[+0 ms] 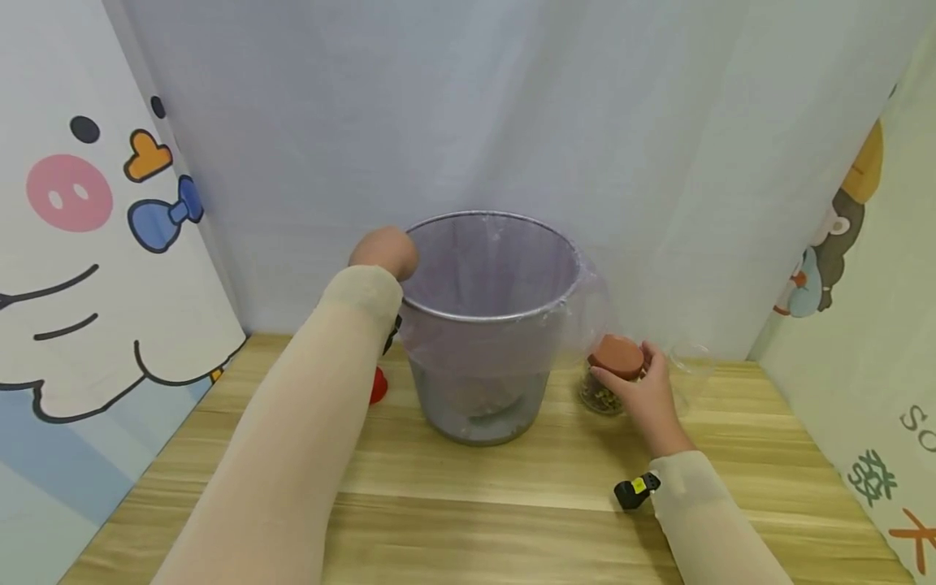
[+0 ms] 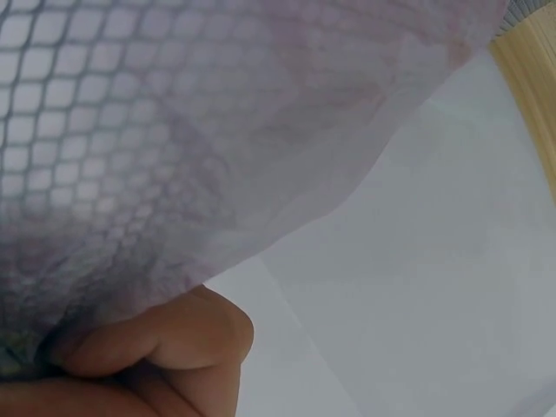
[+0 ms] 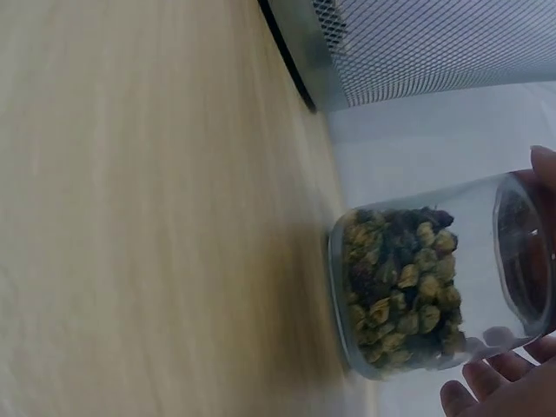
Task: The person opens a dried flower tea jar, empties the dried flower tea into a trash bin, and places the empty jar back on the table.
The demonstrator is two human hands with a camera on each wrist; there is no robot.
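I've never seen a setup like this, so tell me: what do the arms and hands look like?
They're a person's. The left hand and right hand look ungloved. Plain cream long sleeves reach the wrists. A small black device with a yellow patch shows by the right cuff; only a dark sliver shows by the left.

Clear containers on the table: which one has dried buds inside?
The jar with the brown lid, gripped by the right hand: dried buds show through its side. The clear container to the right of it shows none.
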